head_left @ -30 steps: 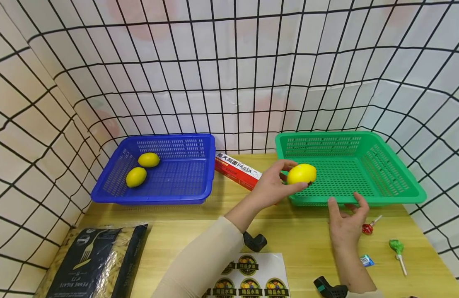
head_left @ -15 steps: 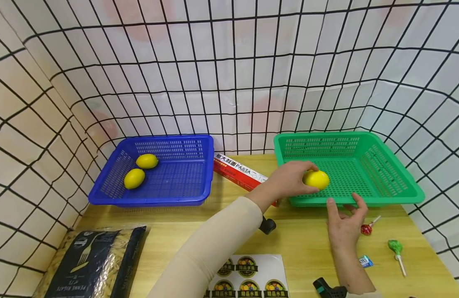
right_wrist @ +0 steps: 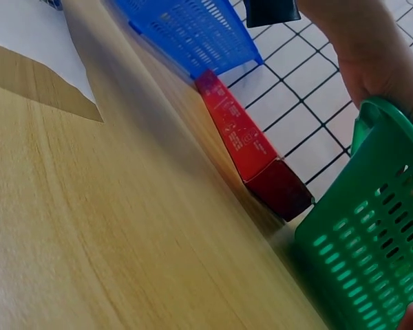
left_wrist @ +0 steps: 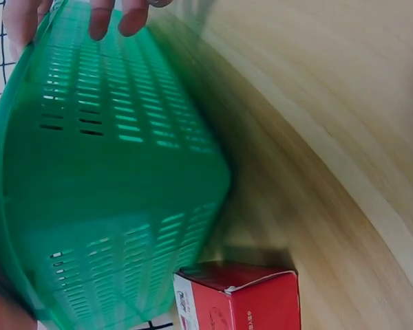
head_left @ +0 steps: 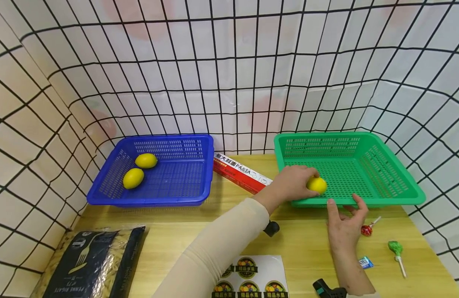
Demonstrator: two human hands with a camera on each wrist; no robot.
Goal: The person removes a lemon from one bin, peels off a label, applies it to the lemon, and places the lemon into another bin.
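In the head view my left hand (head_left: 295, 182) reaches over the front left corner of the green basket (head_left: 395, 200) and grips a yellow lemon (head_left: 318, 186) low inside it. My right hand (head_left: 345, 225) holds the basket's front rim, with fingertips on top of the rim and other fingers below it. In the left wrist view those right-hand fingers (left_wrist: 133, 19) show along the basket's outer wall. Two more lemons, one nearer (head_left: 133, 178) and one farther back (head_left: 146, 160), lie in the blue basket (head_left: 151, 202) on the left.
A red pasta box (head_left: 240, 174) lies between the baskets. Front left is a bag of penne (head_left: 91, 263); a sticker sheet (head_left: 266, 265) lies front centre. Red (head_left: 366, 230) and green (head_left: 395, 247) lollipops and a small blue packet (head_left: 365, 262) lie right. Wire mesh (head_left: 248, 82) surrounds the table.
My left hand has carried the lemon rightward and down into the green basket, still gripping it. My right hand has stayed at the basket's front rim.
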